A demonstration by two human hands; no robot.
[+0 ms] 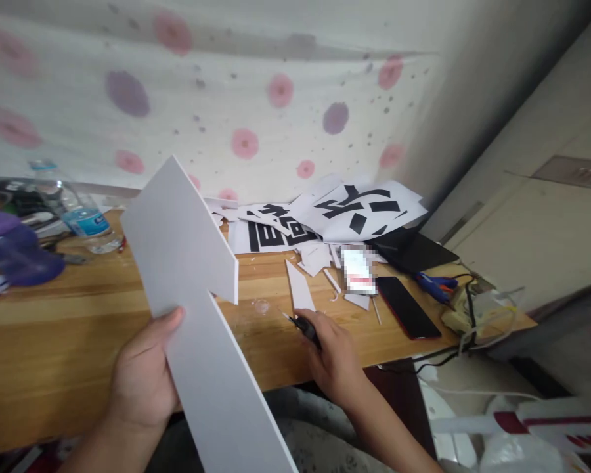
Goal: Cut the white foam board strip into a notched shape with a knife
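Observation:
My left hand [145, 374] is closed on a large white foam board cutout [187, 282], thumb on its face, holding it tilted above the wooden table [54, 341]. The cutout has a wide upper part and a long narrow stem that runs down past the table's front edge. My right hand [332, 358] rests on the table near its front edge, closed on a black craft knife [303, 325] whose blade points left. A small white offcut [299, 288] lies just beyond the knife.
Paper sheets printed with large black characters [354, 207] and several white scraps are piled at the back. A phone [408, 307], a black tablet [418, 249], a blue tool [436, 284] and tangled cables [473, 315] sit at right. A water bottle [76, 210] and purple object [14, 253] sit at left.

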